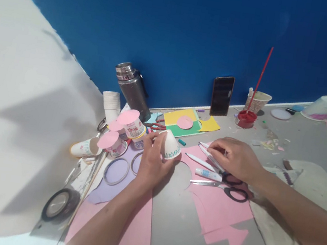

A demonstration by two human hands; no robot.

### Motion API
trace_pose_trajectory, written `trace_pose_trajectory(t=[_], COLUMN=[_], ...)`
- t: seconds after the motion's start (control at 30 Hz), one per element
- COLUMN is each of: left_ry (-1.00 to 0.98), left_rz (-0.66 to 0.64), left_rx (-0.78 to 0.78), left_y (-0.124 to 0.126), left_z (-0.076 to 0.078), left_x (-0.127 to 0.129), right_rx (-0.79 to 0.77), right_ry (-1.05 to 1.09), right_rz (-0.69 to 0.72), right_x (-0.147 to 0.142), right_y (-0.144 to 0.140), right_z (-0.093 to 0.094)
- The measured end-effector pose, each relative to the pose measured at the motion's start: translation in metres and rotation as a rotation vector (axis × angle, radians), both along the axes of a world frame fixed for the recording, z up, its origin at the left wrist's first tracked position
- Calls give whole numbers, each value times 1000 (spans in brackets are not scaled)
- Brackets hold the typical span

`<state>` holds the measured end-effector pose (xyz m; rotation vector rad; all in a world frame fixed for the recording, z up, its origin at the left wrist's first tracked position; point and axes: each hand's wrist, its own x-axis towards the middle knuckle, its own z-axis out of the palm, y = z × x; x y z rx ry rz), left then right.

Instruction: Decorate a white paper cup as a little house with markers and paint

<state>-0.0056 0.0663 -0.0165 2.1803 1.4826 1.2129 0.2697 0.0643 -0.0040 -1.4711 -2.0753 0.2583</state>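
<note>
My left hand is wrapped round a white paper cup, tilted, with green pen marks near its wide rim. Curled over some white markers, my right hand has its fingertips pinched at one of them. Just below that hand lie a glue stick and black-handled scissors, on cut pink paper. A small teal pen cap rests beyond the cup. To the left stand decorated cups topped with pink paper discs.
A steel flask leans by the blue wall near stacked cups. A phone stands upright at the back, left of a red paint pot. Tape rolls lie on purple paper; black tape is at the left edge.
</note>
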Motion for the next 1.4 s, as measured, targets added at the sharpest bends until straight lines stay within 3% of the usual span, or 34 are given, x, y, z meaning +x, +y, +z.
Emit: trace_pose_trajectory(t=[0.13,0.3,0.53,0.67,0.8,0.9,1.03,1.23,1.4], left_ry=[164,354,423,407,414,421,416,420,431], left_rz=[-38,-116,-236,-236,-222,-211,-211,-198,-174], left_rx=[-10,84,200,282,244,260,280,305,291], left_y=[-2,-8,-4,4,7,7,7,7,6], left_z=[-7,-9,-10,-14,-15,-15,-14,-15,-16], left_x=[-2,-3,-5,-8,-8,-7,-6,-9,-10], right_rx=[-31,-2,-82,-96,-20,108,163,9,4], right_ry=[26,40,204,283,419,549,404,286,176], right_rz=[-73,-46,-65,-79,-203,-389,-630,-771,-809], right_x=[2,2,-2,0,26,60,105,135,130], right_y=[5,5,6,6,12,34,90,166,177], right_z=[0,-5,-5,10,47,80,107,99,89])
